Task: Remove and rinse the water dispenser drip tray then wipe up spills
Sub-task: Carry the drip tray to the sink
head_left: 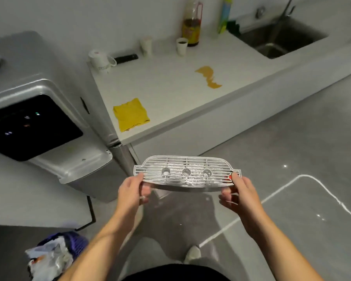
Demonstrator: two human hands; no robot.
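I hold the silver drip tray (186,172) level in front of me, above the grey floor. It has a slotted grille top with three round holes. My left hand (133,189) grips its left end and my right hand (238,194) grips its right end. The silver water dispenser (49,122) stands to the left, with a black front panel. On the white counter (170,88) lies a folded yellow cloth (131,114). Farther right on the counter spreads a brown spill (209,77). The steel sink (282,37) with its tap sits at the far right.
A white mug (100,60), two paper cups (181,46), a dark-liquid bottle (192,27) and a green spray can (224,15) stand at the counter's back. A bag of rubbish (53,254) lies on the floor at lower left. My shoe (193,253) is below the tray.
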